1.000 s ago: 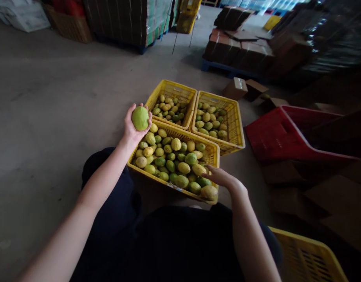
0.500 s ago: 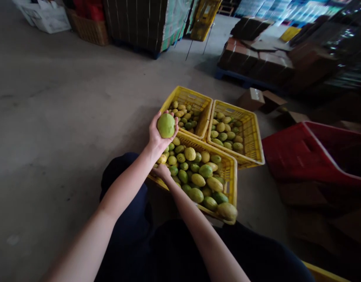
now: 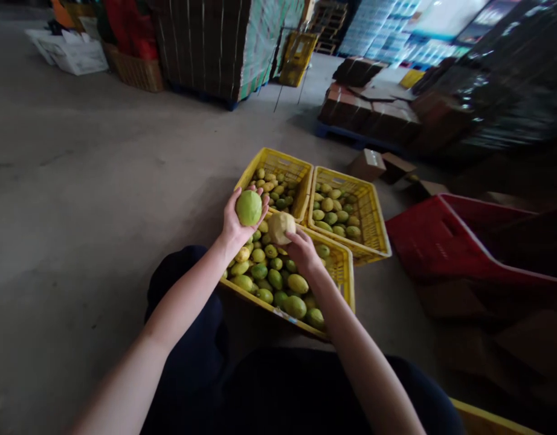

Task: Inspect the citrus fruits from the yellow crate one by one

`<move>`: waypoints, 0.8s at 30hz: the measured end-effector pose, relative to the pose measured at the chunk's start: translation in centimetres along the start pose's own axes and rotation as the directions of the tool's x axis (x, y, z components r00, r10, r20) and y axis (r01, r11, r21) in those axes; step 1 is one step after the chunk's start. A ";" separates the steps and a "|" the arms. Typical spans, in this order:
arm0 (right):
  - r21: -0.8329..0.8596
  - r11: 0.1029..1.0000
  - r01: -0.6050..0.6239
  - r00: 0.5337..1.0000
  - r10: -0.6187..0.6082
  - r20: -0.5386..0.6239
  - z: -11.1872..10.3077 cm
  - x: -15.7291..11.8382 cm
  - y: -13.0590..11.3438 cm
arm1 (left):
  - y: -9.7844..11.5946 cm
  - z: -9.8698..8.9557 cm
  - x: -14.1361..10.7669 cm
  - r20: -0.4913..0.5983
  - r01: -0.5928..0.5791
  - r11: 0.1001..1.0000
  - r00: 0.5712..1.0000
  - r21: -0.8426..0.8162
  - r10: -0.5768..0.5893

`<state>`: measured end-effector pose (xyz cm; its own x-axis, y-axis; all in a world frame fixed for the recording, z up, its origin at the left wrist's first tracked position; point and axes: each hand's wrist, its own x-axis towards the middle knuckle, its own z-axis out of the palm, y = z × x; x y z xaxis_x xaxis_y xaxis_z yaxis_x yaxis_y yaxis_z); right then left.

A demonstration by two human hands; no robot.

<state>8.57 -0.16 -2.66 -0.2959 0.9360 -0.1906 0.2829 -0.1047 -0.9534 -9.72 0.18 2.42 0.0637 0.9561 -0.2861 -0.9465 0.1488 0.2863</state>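
Note:
On the upturned palm of my left hand (image 3: 233, 225) rests a round green lemon-like fruit (image 3: 249, 208), with the fingers curled partly round its far side. My right hand (image 3: 301, 248) grips a pale yellow lemon-like fruit (image 3: 282, 228) between thumb and fingers, just right of the green one and apart from it. Both hands are above the near yellow crate (image 3: 348, 284), which is filled with green and yellow oval fruits (image 3: 275, 279). My right forearm hides the crate's right-hand part.
Two more yellow crates of fruit, one back left (image 3: 285, 158) and one back right (image 3: 373, 211), adjoin the near crate. A red bin (image 3: 423, 235) stands at the right. Cardboard boxes (image 3: 367, 164) and a loaded blue pallet (image 3: 342, 133) are behind. Another yellow edge (image 3: 482, 417) shows bottom right.
My right hand has risen from the near crate's left side and moved right, now holding the pale yellow fruit. My left hand still holds the green fruit. The view has tilted up slightly.

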 end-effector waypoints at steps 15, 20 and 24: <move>0.220 0.951 0.215 0.963 -0.168 -0.213 -5.1 -5.4 0.3 | -8.5 0.7 -0.4 0.157 0.106 0.945 0.974 0.309 -0.161; 0.283 0.935 0.214 0.963 -0.153 -0.223 -6.2 -5.7 0.4 | -9.1 1.3 0.3 0.177 0.088 0.926 0.971 0.368 -0.162; 0.300 0.928 0.222 0.960 -0.155 -0.232 -6.4 -5.8 0.6 | -9.7 1.6 0.9 0.188 0.075 0.932 0.971 0.356 -0.150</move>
<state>16.29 -3.53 -0.66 -0.1161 0.9931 0.0192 -0.0771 0.0102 -0.9970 -0.02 -0.03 0.84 0.2633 0.9531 -0.1491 -0.7644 0.3004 0.5705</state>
